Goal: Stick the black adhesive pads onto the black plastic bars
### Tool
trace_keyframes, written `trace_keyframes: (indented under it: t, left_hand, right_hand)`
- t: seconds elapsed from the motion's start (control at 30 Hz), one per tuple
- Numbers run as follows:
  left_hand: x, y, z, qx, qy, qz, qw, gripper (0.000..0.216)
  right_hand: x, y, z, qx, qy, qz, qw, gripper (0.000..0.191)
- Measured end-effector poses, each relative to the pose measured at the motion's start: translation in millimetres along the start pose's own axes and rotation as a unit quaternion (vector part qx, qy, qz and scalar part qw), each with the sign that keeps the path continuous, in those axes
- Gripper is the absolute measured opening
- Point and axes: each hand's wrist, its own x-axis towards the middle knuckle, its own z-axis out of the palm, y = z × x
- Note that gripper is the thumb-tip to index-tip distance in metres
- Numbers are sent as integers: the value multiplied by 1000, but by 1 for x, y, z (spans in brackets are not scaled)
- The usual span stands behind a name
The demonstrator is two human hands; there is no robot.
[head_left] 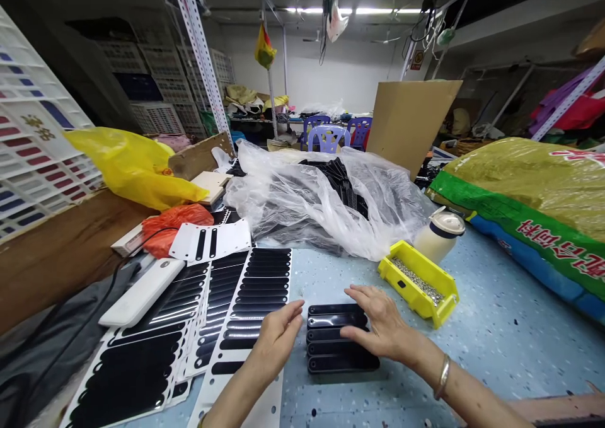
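A row of several black oblong plastic pieces (333, 338) lies side by side on the blue speckled table (501, 327). My left hand (278, 336) rests against the left ends of the pieces, fingers straight and together. My right hand (380, 324) lies flat over their right ends, fingers stretched out. A silver bangle (443, 377) circles my right wrist. Neither hand holds anything.
White sheets of black oblong stickers (246, 302) fan out at left, with a white power bank (142, 292) on them. A yellow bin of small metal parts (418, 283) and a white jar (439, 232) stand right. Behind them lie a clear plastic bag (321, 201) and a green-yellow sack (534, 195).
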Motion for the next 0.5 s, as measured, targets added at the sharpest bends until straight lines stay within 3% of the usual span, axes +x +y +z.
trace_keyframes:
  t: [0.1, 0.23, 0.37, 0.5]
  left_hand:
    - [-31, -15, 5, 45, 43, -12, 998, 50]
    - [-58, -42, 26, 64, 86, 21, 994, 74]
    - [-54, -48, 45, 80, 113, 41, 989, 76]
    - [-46, -42, 48, 80, 106, 59, 989, 69]
  right_hand:
    - [-1, -9, -9, -12, -52, -42, 998, 100]
    - [6, -20, -4, -3, -156, -65, 986, 112]
    - [9, -26, 6, 14, -207, -45, 977, 113]
    - [2, -29, 10, 5, -234, -36, 971, 118]
